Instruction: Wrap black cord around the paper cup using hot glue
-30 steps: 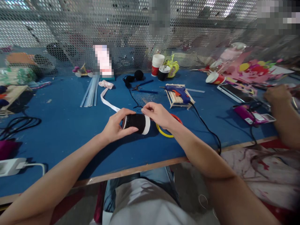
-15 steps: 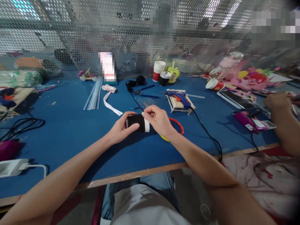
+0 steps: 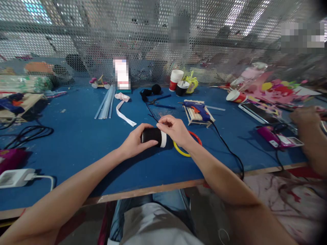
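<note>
My left hand (image 3: 134, 143) is wrapped round a paper cup (image 3: 152, 137) that lies sideways, its side covered in black yarn with a white band bare at the right end. Over the top of the cup, my right hand (image 3: 175, 129) pinches a strand of black yarn (image 3: 152, 115) between thumb and fingers. That strand runs back along the table to a small black yarn ball (image 3: 156, 89). Partly under my right wrist lies a red and yellow ring (image 3: 182, 151), flat on the table.
A glue gun (image 3: 196, 109) rests on a small wooden stand, its cable trailing right. Further back are blue-handled pliers (image 3: 163, 102), white ribbon (image 3: 125, 115), clear glue sticks (image 3: 105, 105), stacked paper cups (image 3: 176, 80) and a phone (image 3: 122, 73). Another person's hand (image 3: 304, 117) is at the right.
The view has shifted slightly, so the table items appear a little further right. My left hand still holds the cup, and my right hand keeps its pinch at the cup's top.
</note>
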`<state>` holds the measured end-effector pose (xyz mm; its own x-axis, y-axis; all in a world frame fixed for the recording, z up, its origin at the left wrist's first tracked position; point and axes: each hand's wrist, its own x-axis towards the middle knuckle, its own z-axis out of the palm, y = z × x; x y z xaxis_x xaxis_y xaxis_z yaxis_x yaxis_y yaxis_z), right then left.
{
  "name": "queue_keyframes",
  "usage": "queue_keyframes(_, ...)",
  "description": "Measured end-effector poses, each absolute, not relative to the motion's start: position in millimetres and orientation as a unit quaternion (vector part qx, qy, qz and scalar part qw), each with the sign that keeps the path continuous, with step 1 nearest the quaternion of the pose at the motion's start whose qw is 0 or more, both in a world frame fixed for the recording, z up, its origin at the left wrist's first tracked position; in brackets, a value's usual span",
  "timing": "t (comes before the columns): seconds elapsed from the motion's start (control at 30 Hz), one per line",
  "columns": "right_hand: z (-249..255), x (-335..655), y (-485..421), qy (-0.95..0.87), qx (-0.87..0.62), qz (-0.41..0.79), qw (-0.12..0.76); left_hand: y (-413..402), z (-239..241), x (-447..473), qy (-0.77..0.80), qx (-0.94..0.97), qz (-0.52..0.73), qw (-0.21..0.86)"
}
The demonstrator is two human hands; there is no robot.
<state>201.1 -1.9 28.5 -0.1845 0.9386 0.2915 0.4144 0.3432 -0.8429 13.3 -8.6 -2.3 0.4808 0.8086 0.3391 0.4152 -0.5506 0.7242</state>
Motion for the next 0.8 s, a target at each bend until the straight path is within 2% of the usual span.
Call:
queue_keyframes(0.27,32,202,12,-0.691,-0.489,0.384,0.368,-16,4,17,0.278,0.889,0.286,0.226)
queue_keyframes(0.43,30,195,21,-0.696,-0.463,0.424,0.348,-20,11,19,0.281,0.902,0.247,0.213)
queue_keyframes(0.6,33,199,22,-0.734,-0.521,0.296,0.320,-18,14,17,0.297,0.891,0.258,0.227)
queue_keyframes(0.73,62,227,19,-0.706,-0.565,0.244,0.349,-10,15,11,0.338,0.869,0.290,0.218)
queue_keyframes(0.8,77,251,24,-0.682,-0.600,0.178,0.378,-4,14,7,0.369,0.853,0.306,0.207)
